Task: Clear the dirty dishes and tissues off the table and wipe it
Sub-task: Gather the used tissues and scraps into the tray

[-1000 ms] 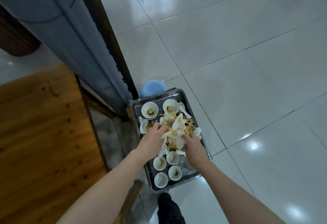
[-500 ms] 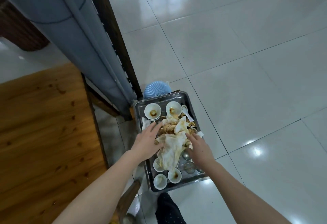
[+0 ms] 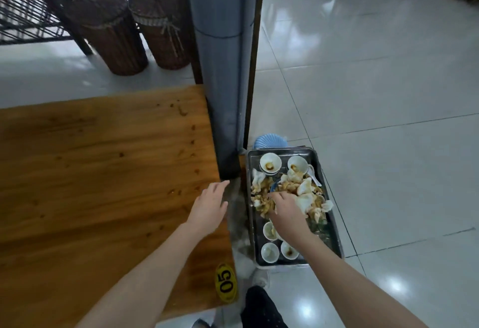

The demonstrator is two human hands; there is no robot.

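Note:
A metal tray point(image 3: 333, 226) stands low beside the wooden table point(image 3: 98, 172), to its right. It holds several small white cups with brown dregs point(image 3: 270, 164), a white spoon point(image 3: 314, 176) and a heap of crumpled, stained tissues and food scraps point(image 3: 303, 192). My right hand point(image 3: 286, 208) lies on the near part of that heap, fingers spread over it. My left hand point(image 3: 210, 204) hovers over the table's right edge, fingers straight, holding nothing. The tabletop bears scattered brown spots and crumbs point(image 3: 181, 112).
A grey padded pillar point(image 3: 220, 68) with a dark wooden frame stands between table and tray. A blue ribbed object point(image 3: 269, 141) sits behind the tray. Two dark woven stools point(image 3: 121, 34) stand beyond the table. A yellow "05" tag point(image 3: 226, 286) marks the table's near corner. Glossy tiled floor lies to the right.
My left hand has left the tissue heap and moved left over the table edge. My right hand stays on the heap. The view has lifted, showing more of the table and stools.

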